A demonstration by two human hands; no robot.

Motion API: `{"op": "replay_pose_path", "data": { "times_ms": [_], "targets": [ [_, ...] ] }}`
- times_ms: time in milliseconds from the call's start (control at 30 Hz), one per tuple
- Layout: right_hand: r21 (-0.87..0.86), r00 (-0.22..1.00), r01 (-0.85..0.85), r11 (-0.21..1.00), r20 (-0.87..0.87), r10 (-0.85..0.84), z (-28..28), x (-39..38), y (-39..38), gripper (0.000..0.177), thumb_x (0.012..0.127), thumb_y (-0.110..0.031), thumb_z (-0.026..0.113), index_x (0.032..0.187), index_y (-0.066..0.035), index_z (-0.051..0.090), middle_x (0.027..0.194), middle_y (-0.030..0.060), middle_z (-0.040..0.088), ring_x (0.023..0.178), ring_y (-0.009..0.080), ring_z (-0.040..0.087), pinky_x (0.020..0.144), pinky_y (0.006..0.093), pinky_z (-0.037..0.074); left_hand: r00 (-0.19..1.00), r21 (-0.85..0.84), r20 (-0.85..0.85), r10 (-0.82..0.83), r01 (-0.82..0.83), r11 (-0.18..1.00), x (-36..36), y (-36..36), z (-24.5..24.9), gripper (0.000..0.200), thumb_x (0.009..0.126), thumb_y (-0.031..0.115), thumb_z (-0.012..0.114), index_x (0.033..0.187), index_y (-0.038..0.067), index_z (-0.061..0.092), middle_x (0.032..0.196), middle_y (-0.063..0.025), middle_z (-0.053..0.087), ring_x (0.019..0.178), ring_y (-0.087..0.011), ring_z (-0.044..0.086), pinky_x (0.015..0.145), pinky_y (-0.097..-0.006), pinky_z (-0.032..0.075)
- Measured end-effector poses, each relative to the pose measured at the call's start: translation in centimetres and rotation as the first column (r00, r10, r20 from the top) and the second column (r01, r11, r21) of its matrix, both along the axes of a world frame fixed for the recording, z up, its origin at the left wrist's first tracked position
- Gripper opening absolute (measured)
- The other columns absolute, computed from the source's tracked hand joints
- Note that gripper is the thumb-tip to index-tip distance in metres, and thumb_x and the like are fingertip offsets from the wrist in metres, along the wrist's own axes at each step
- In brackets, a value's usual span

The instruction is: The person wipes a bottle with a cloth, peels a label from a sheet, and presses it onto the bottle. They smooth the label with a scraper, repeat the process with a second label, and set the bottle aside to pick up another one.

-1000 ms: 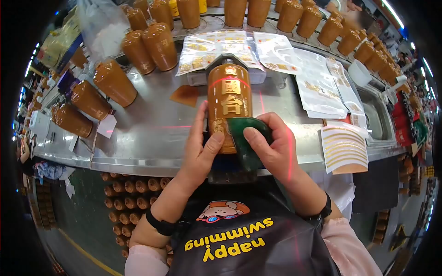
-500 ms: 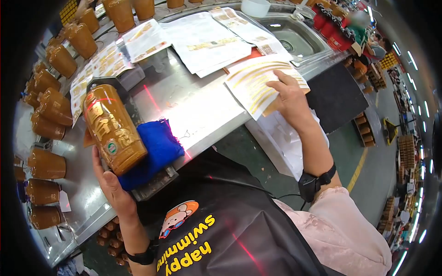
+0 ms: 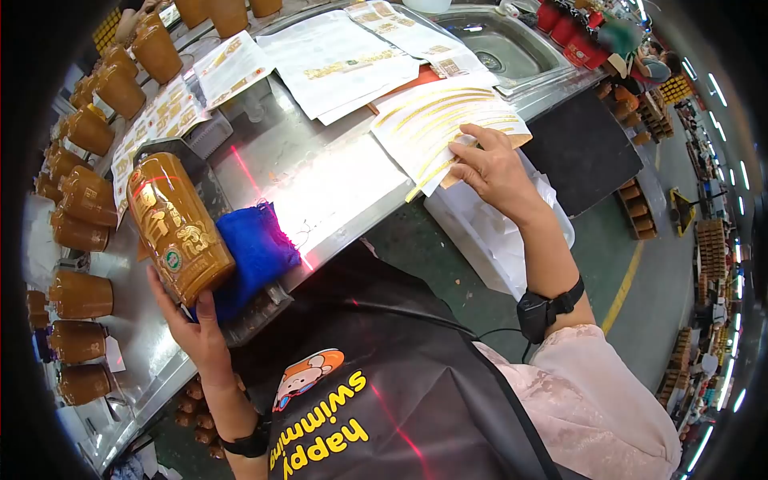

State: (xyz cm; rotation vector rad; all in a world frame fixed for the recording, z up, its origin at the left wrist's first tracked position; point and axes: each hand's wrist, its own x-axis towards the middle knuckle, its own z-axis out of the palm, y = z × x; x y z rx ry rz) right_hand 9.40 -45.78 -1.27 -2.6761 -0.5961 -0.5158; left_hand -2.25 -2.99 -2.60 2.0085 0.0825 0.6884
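Observation:
A glossy brown bottle (image 3: 180, 228) with raised gold characters and a round green emblem lies tilted on a stand, beside a bunched blue cloth (image 3: 254, 246). My left hand (image 3: 198, 336) cups its near end, thumb against the base and fingers along the far side. Over at the right, my right hand (image 3: 498, 172) has its thumb and fingertips pinched at a white sheet of curved gold strips (image 3: 436, 120). The sheet overhangs the bench edge, and a gold strip shows along its near corner. What lies right between those fingertips is hidden.
More printed sheets (image 3: 332, 60) lie across the metal bench (image 3: 300, 152), with a sink (image 3: 504, 52) behind. Several brown jars (image 3: 84, 196) line the left side. A white bin (image 3: 480, 240) stands below the bench edge, and a black board (image 3: 580, 152) is at the right.
My left thumb has come up against the bottle's base. My right hand has shifted slightly down the sheet, its fingers closer together. The whole view has swung a little.

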Motion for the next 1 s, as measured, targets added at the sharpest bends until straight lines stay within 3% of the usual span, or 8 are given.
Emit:
{"op": "replay_pose_path", "data": {
  "times_ms": [100, 200, 300, 533, 733, 833, 933, 1000],
  "targets": [
    [-0.008, 1.000, -0.028, 1.000, -0.003, 0.028, -0.2, 0.0, -0.4, 0.023, 0.080, -0.012, 0.072, 0.102, -0.007, 0.072, 0.126, 0.0146, 0.059, 0.120, 0.0362, 0.050, 0.099, 0.0452, 0.043, 0.992, 0.416, 0.033, 0.122, -0.125, 0.901, -0.5, 0.9, 1.2, 0.074, 0.094, 0.037, 0.063, 0.150, 0.000, 0.030, 0.154, -0.0159, 0.035, 0.141, -0.0278, 0.035, 0.117, -0.0418, 0.022],
    [-0.019, 0.999, -0.045, 0.999, 0.013, 0.045, 0.0, 0.0, -0.5, 0.022, 0.079, -0.012, 0.073, 0.101, -0.008, 0.073, 0.125, 0.0139, 0.059, 0.119, 0.0355, 0.050, 0.098, 0.0457, 0.043, 0.984, 0.665, 0.140, 0.108, -0.174, 0.726, -0.3, 1.1, 2.7, 0.070, 0.094, 0.037, 0.063, 0.147, 0.001, 0.035, 0.152, -0.0136, 0.039, 0.141, -0.0316, 0.035, 0.118, -0.0457, 0.018],
    [-0.008, 0.999, -0.030, 1.000, 0.028, 0.030, 0.0, 0.0, -0.2, 0.018, 0.078, -0.011, 0.074, 0.096, -0.008, 0.073, 0.123, 0.0128, 0.060, 0.119, 0.0343, 0.050, 0.098, 0.0448, 0.042, 0.972, 0.633, 0.222, 0.080, -0.206, 0.746, 0.4, 0.6, 2.1, 0.068, 0.094, 0.038, 0.062, 0.147, 0.002, 0.037, 0.152, -0.0118, 0.040, 0.140, -0.0348, 0.036, 0.119, -0.0483, 0.016],
    [0.074, 0.994, -0.112, 0.991, 0.002, 0.112, -0.1, -0.2, -0.6, 0.016, 0.075, -0.009, 0.076, 0.090, -0.008, 0.072, 0.123, 0.0110, 0.060, 0.120, 0.0329, 0.049, 0.100, 0.0436, 0.041, 0.990, 0.392, 0.081, 0.111, -0.134, 0.910, -0.6, 0.9, 0.1, 0.070, 0.096, 0.037, 0.061, 0.151, 0.004, 0.031, 0.151, -0.0172, 0.039, 0.138, -0.0284, 0.038, 0.115, -0.0411, 0.025],
    [0.057, 0.992, -0.122, 0.991, 0.025, 0.121, 0.1, -0.5, -0.8, 0.010, 0.077, -0.008, 0.074, 0.083, -0.005, 0.067, 0.120, 0.0110, 0.060, 0.118, 0.0333, 0.049, 0.099, 0.0435, 0.041, 0.991, 0.318, 0.085, 0.101, -0.123, 0.940, -0.5, 0.5, 0.2, 0.069, 0.097, 0.037, 0.060, 0.151, 0.004, 0.032, 0.151, -0.0185, 0.039, 0.138, -0.0276, 0.038, 0.113, -0.0392, 0.028],
    [0.044, 0.994, -0.101, 0.994, 0.048, 0.099, 0.2, -0.7, -0.5, 0.009, 0.079, -0.006, 0.071, 0.082, -0.003, 0.064, 0.117, 0.0114, 0.059, 0.117, 0.0340, 0.049, 0.099, 0.0436, 0.040, 0.985, 0.455, 0.071, 0.154, -0.170, 0.874, -0.8, 1.0, 0.5, 0.067, 0.096, 0.032, 0.061, 0.149, 0.002, 0.033, 0.150, -0.0183, 0.041, 0.139, -0.0305, 0.038, 0.115, -0.0434, 0.025],
    [0.084, 0.991, -0.116, 0.990, 0.074, 0.110, 1.6, -1.0, 0.8, 0.007, 0.080, -0.005, 0.068, 0.083, -0.002, 0.062, 0.115, 0.0120, 0.058, 0.117, 0.0342, 0.049, 0.099, 0.0434, 0.039, 0.974, 0.768, 0.187, 0.129, -0.227, 0.599, -0.7, 0.9, 3.0, 0.065, 0.094, 0.028, 0.062, 0.147, 0.000, 0.037, 0.148, -0.0176, 0.044, 0.140, -0.0339, 0.038, 0.116, -0.0495, 0.020],
    [0.124, 0.987, -0.151, 0.981, 0.075, 0.143, 3.3, -1.1, 3.2, 0.008, 0.081, -0.003, 0.067, 0.083, -0.001, 0.060, 0.115, 0.0127, 0.057, 0.117, 0.0347, 0.048, 0.099, 0.0428, 0.039, 0.976, 0.766, 0.203, 0.083, -0.211, 0.607, -0.1, 0.5, 3.2, 0.063, 0.094, 0.029, 0.061, 0.145, 0.000, 0.040, 0.147, -0.0167, 0.045, 0.140, -0.0344, 0.037, 0.117, -0.0523, 0.017]
  ]
}}
